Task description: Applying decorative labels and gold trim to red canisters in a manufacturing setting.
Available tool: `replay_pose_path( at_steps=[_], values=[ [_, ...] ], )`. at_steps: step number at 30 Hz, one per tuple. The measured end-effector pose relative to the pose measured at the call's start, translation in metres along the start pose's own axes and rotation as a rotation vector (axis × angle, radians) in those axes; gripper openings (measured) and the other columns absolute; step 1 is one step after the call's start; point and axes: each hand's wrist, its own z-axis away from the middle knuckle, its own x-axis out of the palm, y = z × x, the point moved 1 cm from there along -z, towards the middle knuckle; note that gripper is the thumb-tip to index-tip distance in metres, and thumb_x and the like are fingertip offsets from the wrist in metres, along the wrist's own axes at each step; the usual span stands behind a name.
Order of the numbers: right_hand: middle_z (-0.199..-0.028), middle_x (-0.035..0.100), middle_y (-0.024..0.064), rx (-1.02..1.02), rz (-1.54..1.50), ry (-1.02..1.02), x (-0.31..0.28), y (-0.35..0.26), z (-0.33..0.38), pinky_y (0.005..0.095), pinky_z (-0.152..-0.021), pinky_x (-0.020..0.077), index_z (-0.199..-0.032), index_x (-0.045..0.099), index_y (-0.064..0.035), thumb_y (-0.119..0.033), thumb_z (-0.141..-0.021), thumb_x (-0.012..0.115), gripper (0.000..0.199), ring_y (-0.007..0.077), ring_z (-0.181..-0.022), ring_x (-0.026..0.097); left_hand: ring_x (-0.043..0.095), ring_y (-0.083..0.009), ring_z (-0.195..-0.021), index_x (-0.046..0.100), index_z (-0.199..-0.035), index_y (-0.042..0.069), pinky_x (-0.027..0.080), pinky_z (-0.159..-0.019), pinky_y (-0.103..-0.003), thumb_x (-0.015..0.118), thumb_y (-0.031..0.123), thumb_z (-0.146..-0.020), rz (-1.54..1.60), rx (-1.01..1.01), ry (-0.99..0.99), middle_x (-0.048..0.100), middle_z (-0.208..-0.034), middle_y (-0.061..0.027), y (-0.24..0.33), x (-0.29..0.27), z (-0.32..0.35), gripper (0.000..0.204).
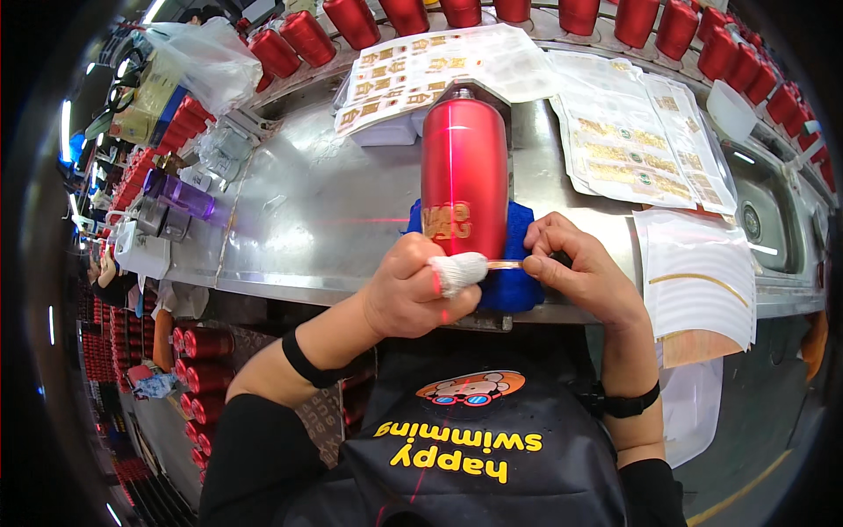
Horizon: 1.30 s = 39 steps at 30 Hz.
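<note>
A red bottle [464, 167] with gold characters near its lower end lies lengthwise before me, its neck pointing away. It rests on a blue cloth-covered support [518, 285], and a pink laser line runs along it. My left hand [417, 285] is closed at the bottle's near end, with a white fabric cover [458, 272] on one digit. A thin gold strip [504, 263] stretches from that cover to my right hand [580, 263], whose thumb and forefinger pinch its other end. The covered digit hides the strip's left end and part of the bottle's base.
Sheets of gold decals [439, 70] lie beyond the bottle, with more sheets [615, 132] to the right. Curved white strips [698, 272] overhang the bench's front edge. Red bottles [351, 22] line the far conveyor. A sink [760, 215] is at right, a purple bottle [180, 193] at left.
</note>
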Motion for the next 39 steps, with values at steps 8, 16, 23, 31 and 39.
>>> replay_pose_path(
  at_steps=[8, 16, 23, 31, 39],
  values=[
    [-0.089, 0.053, 0.0068, 0.011, 0.011, 0.013, 0.002, 0.000, 0.001, 0.0309, -0.079, 0.0411, -0.074, 0.052, -0.0039, -0.018, -0.086, 0.069, 0.025, 0.0207, -0.088, 0.050, 0.047, -0.0217, -0.087, 0.066, -0.076, 0.019, 0.043, -0.067, -0.036, 0.071, 0.012, -0.051, -0.033, -0.033, -0.033, 0.057, -0.109, 0.0017, -0.001, 0.007, -0.008, 0.027],
    [-0.089, 0.052, 0.0074, -0.023, 0.075, 0.007, 0.004, -0.008, -0.001, 0.0321, -0.081, 0.0403, -0.075, 0.052, -0.0041, -0.018, -0.085, 0.069, 0.024, 0.0231, -0.091, 0.049, 0.048, -0.0230, -0.087, 0.067, -0.076, 0.018, 0.042, -0.067, -0.036, 0.072, 0.011, -0.048, -0.071, -0.183, -0.052, 0.056, -0.104, 0.0017, 0.006, -0.007, -0.007, 0.030],
    [-0.091, 0.052, 0.0081, -0.011, 0.066, 0.035, 0.006, -0.007, 0.001, 0.0323, -0.081, 0.0405, -0.075, 0.052, -0.0039, -0.018, -0.085, 0.069, 0.024, 0.0238, -0.091, 0.049, 0.049, -0.0214, -0.087, 0.067, -0.078, 0.016, 0.042, -0.068, -0.036, 0.072, 0.010, -0.051, 0.041, -0.028, -0.042, 0.057, -0.106, 0.0021, -0.002, 0.000, -0.006, 0.028],
    [-0.091, 0.053, 0.0084, 0.017, 0.079, 0.033, 0.007, -0.007, -0.002, 0.0352, -0.083, 0.0396, -0.075, 0.054, -0.0045, -0.019, -0.084, 0.069, 0.023, 0.0260, -0.092, 0.049, 0.049, -0.0236, -0.085, 0.065, -0.075, 0.016, 0.043, -0.066, -0.035, 0.072, 0.009, -0.050, -0.008, 0.001, -0.103, 0.056, -0.105, -0.0011, -0.001, -0.001, -0.018, 0.027],
    [-0.090, 0.053, 0.0087, -0.025, 0.143, 0.052, 0.011, -0.006, -0.005, 0.0354, -0.083, 0.0396, -0.076, 0.054, -0.0045, -0.019, -0.084, 0.069, 0.022, 0.0267, -0.093, 0.049, 0.048, -0.0220, -0.087, 0.067, -0.077, 0.019, 0.043, -0.065, -0.035, 0.073, 0.007, -0.052, -0.006, -0.132, -0.037, 0.053, -0.102, 0.0015, 0.004, 0.000, -0.002, 0.029]
  ],
)
